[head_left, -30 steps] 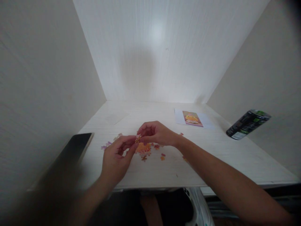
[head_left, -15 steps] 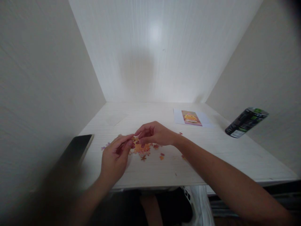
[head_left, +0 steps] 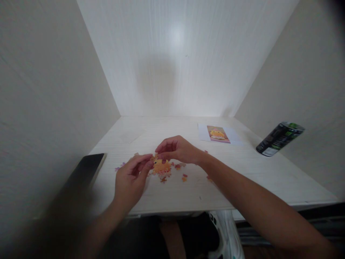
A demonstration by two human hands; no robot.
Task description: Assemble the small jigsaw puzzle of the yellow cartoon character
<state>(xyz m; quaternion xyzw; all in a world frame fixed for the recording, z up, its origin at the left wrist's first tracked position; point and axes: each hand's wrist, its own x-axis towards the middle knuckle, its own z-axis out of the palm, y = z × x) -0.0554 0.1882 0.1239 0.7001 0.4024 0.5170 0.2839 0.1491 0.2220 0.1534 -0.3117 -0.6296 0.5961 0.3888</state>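
Note:
A partly joined jigsaw puzzle (head_left: pixel 161 167), orange-yellow with a pale pink lower edge, lies on the white table (head_left: pixel 172 201). At its upper left, my left hand (head_left: pixel 133 176) is closed, thumb and forefinger pinching a small jigsaw piece (head_left: pixel 155 157). My right hand (head_left: pixel 179 149) reaches in over the puzzle's top edge from the right, its fingertips closed on the same small piece. The fingers partly cover that piece and the puzzle's upper part. Loose orange and brown pieces (head_left: pixel 184 177) lie to the right, and purple pieces (head_left: pixel 120 167) beside my left hand.
A printed picture of a yellow figure (head_left: pixel 218 134) lies on white paper at the back right. A dark drink can (head_left: pixel 280 139) stands near the right wall. To the left rests a black phone (head_left: pixel 87 167). A thin clear sheet (head_left: pixel 132 135) lies at back left.
My right fingers have lifted slightly and drawn toward the puzzle's top edge, so more of its orange middle shows. My left hand has barely moved. The whole view has shifted slightly.

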